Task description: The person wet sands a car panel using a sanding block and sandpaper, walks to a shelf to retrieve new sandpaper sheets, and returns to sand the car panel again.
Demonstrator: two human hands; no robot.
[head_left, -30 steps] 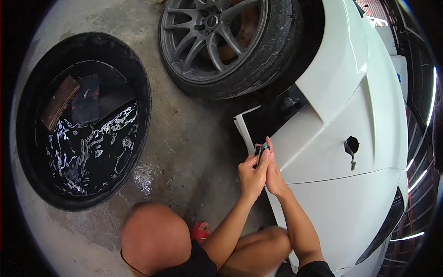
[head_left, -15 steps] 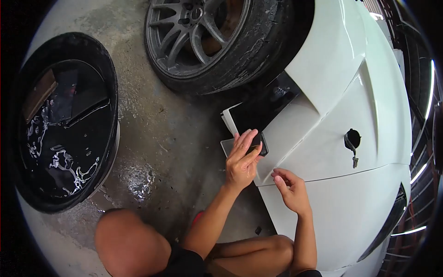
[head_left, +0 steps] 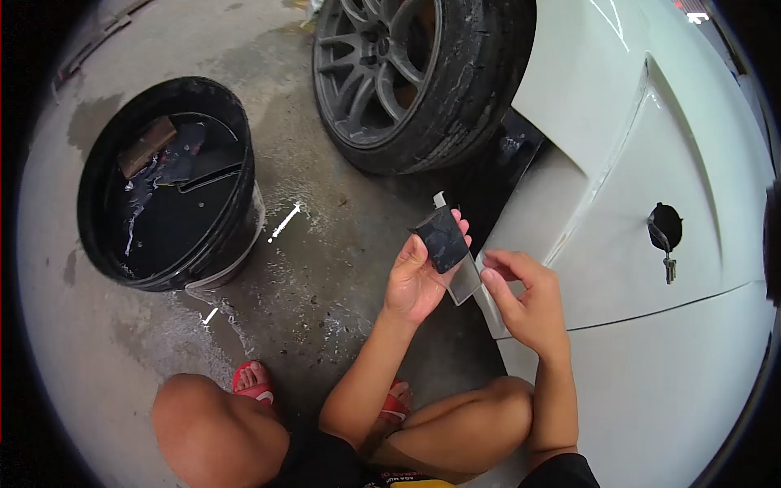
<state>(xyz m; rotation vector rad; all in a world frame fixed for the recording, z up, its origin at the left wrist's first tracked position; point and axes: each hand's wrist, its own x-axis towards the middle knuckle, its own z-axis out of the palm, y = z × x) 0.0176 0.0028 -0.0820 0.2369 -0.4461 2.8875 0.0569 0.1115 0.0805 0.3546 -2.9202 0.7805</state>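
Observation:
My left hand (head_left: 416, 281) is turned palm up, its thumb and fingers closed on a dark square piece of sheet (head_left: 442, 239). Beneath that piece, a clear flat plate (head_left: 467, 281) reaches out to the right. My right hand (head_left: 525, 299) is beside the plate with thumb and forefinger curled near its edge; whether they touch it cannot be made out. Both hands are next to the white car body panel (head_left: 602, 244).
A black bucket (head_left: 246, 175) of water stands at the left, holding a brown block (head_left: 147, 147) and dark sheets. A grey-spoked wheel (head_left: 376, 73) is at the top. The panel has a round hole (head_left: 667, 227) with a hanging connector (head_left: 669, 269).
The view has shifted. My hands, together at first, are now apart, and my left hand has turned palm up, showing the dark piece. My right hand has come nearer the clear plate since half a second ago.

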